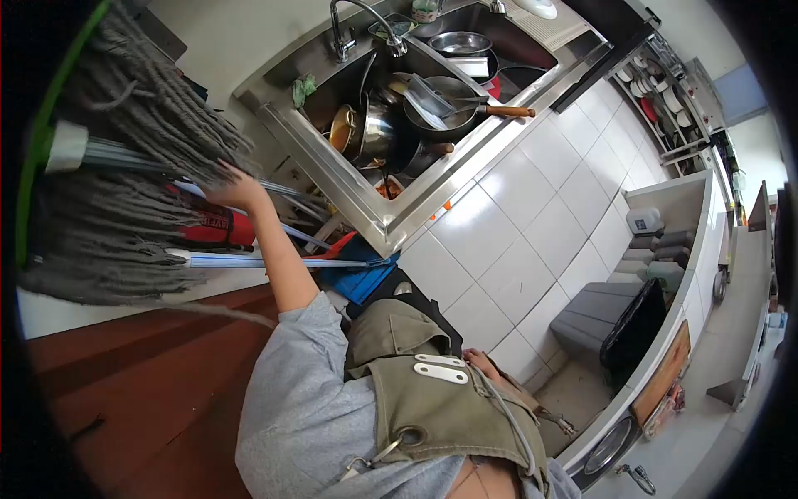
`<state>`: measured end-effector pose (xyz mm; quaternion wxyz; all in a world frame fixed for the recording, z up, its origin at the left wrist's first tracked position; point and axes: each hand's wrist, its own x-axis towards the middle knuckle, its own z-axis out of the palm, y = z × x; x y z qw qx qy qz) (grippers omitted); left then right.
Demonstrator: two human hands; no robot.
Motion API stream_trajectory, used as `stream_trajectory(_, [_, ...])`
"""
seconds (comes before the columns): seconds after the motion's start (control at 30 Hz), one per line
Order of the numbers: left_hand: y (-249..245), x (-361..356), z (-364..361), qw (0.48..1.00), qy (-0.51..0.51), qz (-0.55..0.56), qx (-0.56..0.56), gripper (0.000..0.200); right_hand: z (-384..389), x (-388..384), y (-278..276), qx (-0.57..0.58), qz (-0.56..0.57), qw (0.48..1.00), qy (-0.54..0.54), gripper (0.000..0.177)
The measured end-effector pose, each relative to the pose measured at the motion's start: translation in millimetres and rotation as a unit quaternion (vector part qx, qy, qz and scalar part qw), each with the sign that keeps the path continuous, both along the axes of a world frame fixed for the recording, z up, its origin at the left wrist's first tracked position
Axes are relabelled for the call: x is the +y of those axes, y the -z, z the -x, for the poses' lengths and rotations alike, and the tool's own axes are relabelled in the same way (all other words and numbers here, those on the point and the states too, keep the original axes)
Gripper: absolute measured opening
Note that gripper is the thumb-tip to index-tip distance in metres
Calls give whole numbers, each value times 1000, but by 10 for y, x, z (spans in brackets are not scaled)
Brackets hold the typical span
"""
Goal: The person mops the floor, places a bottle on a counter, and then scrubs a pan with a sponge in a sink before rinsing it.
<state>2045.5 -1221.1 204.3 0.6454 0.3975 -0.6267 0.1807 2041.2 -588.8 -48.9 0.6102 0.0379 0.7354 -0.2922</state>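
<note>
Kitchen with white tiled floor [499,233] and steel sink [391,220] (basin crowded with pots [374,129] and a wooden-handled pan [453,104]).

Left grip [235,190]: raised at full arm's reach, fingers buried in the grey strands of the upper mop head [141,108]. Closure cannot be told, as the cord hides the fingertips. Just below: second mop head [100,241], of like grey cord, on a pale handle [274,261] running toward the sink corner. Between the two mop heads: red canister [218,226], partly hidden. Past the handle end: blue dustpan [362,279] against the sink base.

Right grip [482,363]: low, beside the olive apron [416,391], touching no tool. Open or closed cannot be told. Well apart, by the far wall: black bin [636,328].

Step in hand, by judgement: taking hold of the upper mop head. Contact made, firm hold unconfirmed.

Next move calls for:
- closing on a solid part (handle or socket rather than loose cord)
- keeping the strands clear of the second mop head and the red canister
- free room over the tiled floor
</note>
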Motion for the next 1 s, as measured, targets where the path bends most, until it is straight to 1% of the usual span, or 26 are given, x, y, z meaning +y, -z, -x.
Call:
stream_trajectory(0.03, [194,-29,-76,941,-225,72,-241,20,-25,18,-5,-2,-2,1000,0,36])
stream_trajectory(0.1, [1090,-669,-113,969,-81,-82,-217,20,-81,92,48,9,22,999,25,29])
stream_trajectory(0.13, [1520,-977,-128,969,-20,-157,-188,20,-92,129,76,9,20,999,25,29])
stream_trajectory(0.17, [1155,-689,53,977,41,-194,-76,21,-100,182,106,18,40,999,-5,30])
stream_trajectory(0.2, [749,-376,244,970,112,-210,54,22,-109,216,125,27,60,997,-33,31])
stream_trajectory(0.23, [323,-51,441,947,171,-202,182,22,-119,219,130,28,58,997,-31,31])
stream_trajectory(0.27, [576,-212,445,936,161,-233,211,22,-132,213,140,-9,32,999,32,31])
stream_trajectory(0.3, [669,-239,466,934,165,-236,212,22,-150,215,146,-45,6,994,97,31])
stream_trajectory(0.37, [771,-232,529,908,171,-331,193,23,-154,182,37,-57,-5,993,105,30])
stream_trajectory(0.4, [811,-229,537,919,173,-322,148,26,-168,172,-32,-53,-13,992,111,31])
stream_trajectory(0.43, [901,-274,565,919,176,-321,148,26,-165,117,-82,-50,-19,992,117,31])
stream_trajectory(0.47, [1076,-360,593,914,173,-332,154,27,-187,125,-40,-38,-28,995,93,33])
stream_trajectory(0.53, [1490,-581,621,910,175,-341,156,29,-214,111,-80,-29,-30,995,86,34])
stream_trajectory(0.57, [1711,-685,616,893,167,-388,155,34,-236,129,-113,-21,-37,996,75,35])
stream_trajectory(0.6, [1911,-787,615,874,158,-434,152,40,-321,330,119,13,17,1000,11,34])
stream_trajectory(0.63, [2056,-871,617,873,166,-434,149,40,-304,294,45,15,18,1000,19,34])
stream_trajectory(0.67, [2198,-949,622,850,114,-491,152,45,-290,273,-45,-6,7,997,70,32])
stream_trajectory(0.7, [2274,-982,655,822,61,-546,153,52,-276,242,-111,-27,-4,992,121,31])
stream_trajectory(0.73, [2125,-958,690,820,68,-548,150,52,-295,245,-99,-35,-20,989,144,29])
stream_trajectory(0.77, [1771,-888,711,770,44,-618,149,55,-289,242,-104,-34,-22,988,150,29])
stream_trajectory(0.8, [1573,-859,746,715,18,-683,147,59,-274,217,-119,-17,-38,989,142,28])
stream_trajectory(0.83, [1646,-949,743,715,21,-684,143,59,-286,200,-130,-2,-54,990,133,28])
stream_trajectory(0.87, [1786,-1137,682,698,26,-702,142,58,-295,226,-48,16,-44,991,123,27])
stream_trajectory(0.93, [2163,-1590,586,671,24,-725,154,56,-293,176,-71,11,-42,990,133,26])
stream_trajectory(0.97, [2221,-1688,575,672,29,-725,146,56,-281,97,-110,9,-40,990,139,25])
stream_trajectory(1.0, [2256,-1737,530,670,50,-729,129,52,-241,-38,-270,-22,-62,981,183,24])
